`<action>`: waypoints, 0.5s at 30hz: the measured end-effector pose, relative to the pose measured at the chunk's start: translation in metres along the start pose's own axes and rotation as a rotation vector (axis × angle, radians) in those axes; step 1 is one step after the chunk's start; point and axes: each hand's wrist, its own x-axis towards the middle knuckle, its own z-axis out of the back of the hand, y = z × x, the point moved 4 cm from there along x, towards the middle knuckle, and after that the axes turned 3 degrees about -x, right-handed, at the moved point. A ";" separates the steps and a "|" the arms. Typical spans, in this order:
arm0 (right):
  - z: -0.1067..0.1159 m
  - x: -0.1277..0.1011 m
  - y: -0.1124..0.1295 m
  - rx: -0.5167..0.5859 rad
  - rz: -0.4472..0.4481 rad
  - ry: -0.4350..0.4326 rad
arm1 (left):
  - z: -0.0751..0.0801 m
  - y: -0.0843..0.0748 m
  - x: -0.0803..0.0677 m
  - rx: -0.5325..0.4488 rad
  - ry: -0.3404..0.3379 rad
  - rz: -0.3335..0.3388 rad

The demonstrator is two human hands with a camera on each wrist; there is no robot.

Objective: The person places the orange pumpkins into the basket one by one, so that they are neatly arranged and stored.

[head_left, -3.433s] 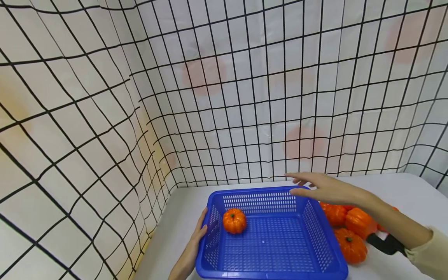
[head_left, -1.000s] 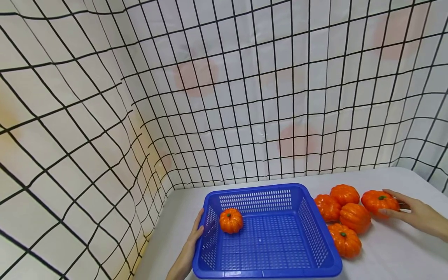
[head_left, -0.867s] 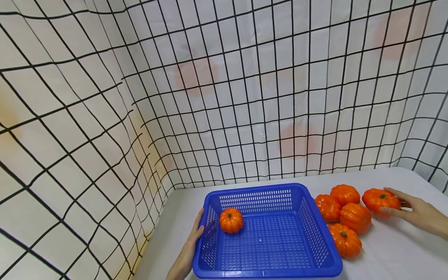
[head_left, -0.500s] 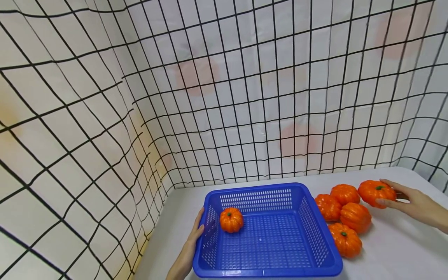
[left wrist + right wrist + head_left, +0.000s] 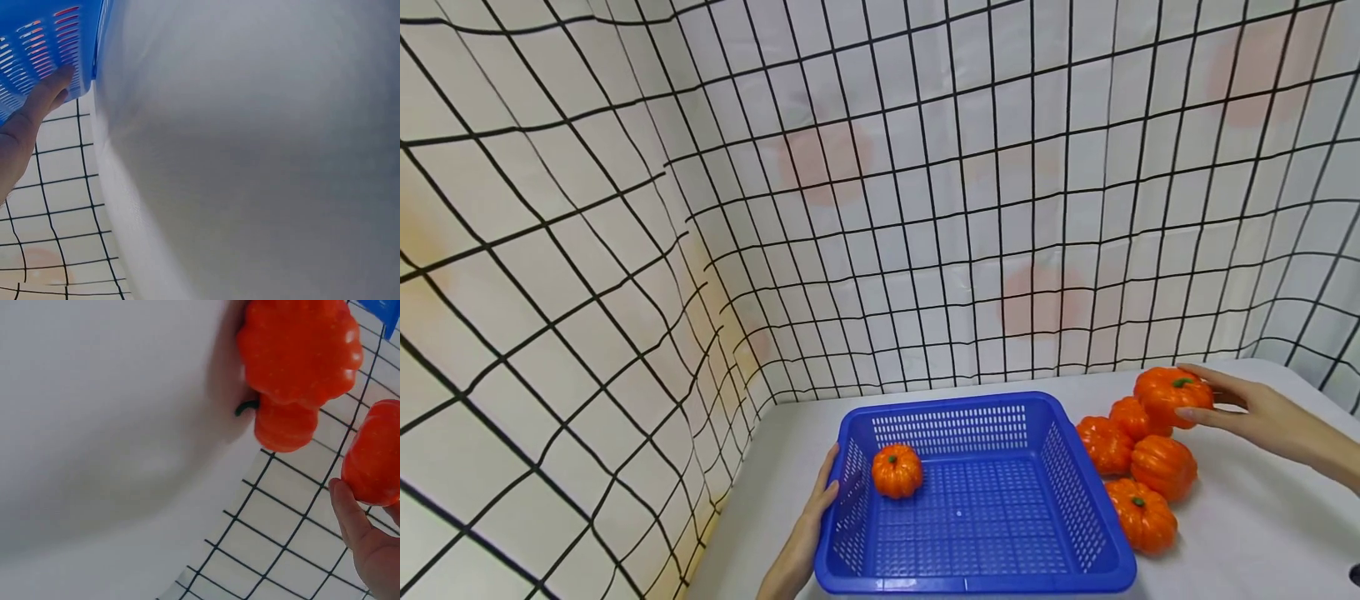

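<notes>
My right hand [image 5: 1255, 412] grips an orange pumpkin [image 5: 1168, 398] with a green stem, thumb on the near side and fingers behind it. In the right wrist view this held pumpkin [image 5: 378, 456] shows at the right edge, raised off the table. Several more pumpkins [image 5: 1163, 467] lie clustered beside the basket's right wall; the held one overlaps the rear of that group in the head view. One pumpkin [image 5: 897, 472] sits inside the blue basket [image 5: 962, 585], near its left wall. Extended fingers of my left hand [image 5: 808, 525] rest against that wall from outside.
The basket stands on a white table [image 5: 1240, 533]. A white curtain behind a black grid net [image 5: 955, 250] closes off the back and left side. A small dark object [image 5: 1355, 575] shows at the lower right edge.
My right hand went from over the basket's back right corner to the far right pumpkin, took hold of it, and has lifted it leftward over the cluster. The left hand stays put.
</notes>
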 end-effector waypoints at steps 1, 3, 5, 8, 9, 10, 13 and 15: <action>0.000 0.001 0.004 0.008 0.008 0.006 | 0.000 0.000 0.000 0.001 -0.002 0.000; -0.001 0.004 0.012 0.026 0.019 0.018 | 0.000 0.000 0.000 0.003 -0.004 0.000; -0.002 0.007 0.020 0.037 0.018 0.037 | 0.000 0.000 0.000 0.007 -0.009 0.001; -0.003 0.010 0.031 0.054 0.029 0.055 | 0.000 0.000 0.001 0.013 -0.014 0.002; -0.004 0.011 0.034 0.057 0.034 0.058 | 0.000 0.001 0.001 0.014 -0.015 0.000; -0.005 0.012 0.038 0.060 0.040 0.063 | 0.000 0.001 0.001 0.015 -0.015 0.000; -0.006 0.015 0.049 0.071 0.078 0.067 | 0.000 0.001 0.001 0.015 -0.013 -0.005; -0.008 0.017 0.055 0.083 0.088 0.074 | 0.000 0.001 0.001 0.017 -0.013 -0.006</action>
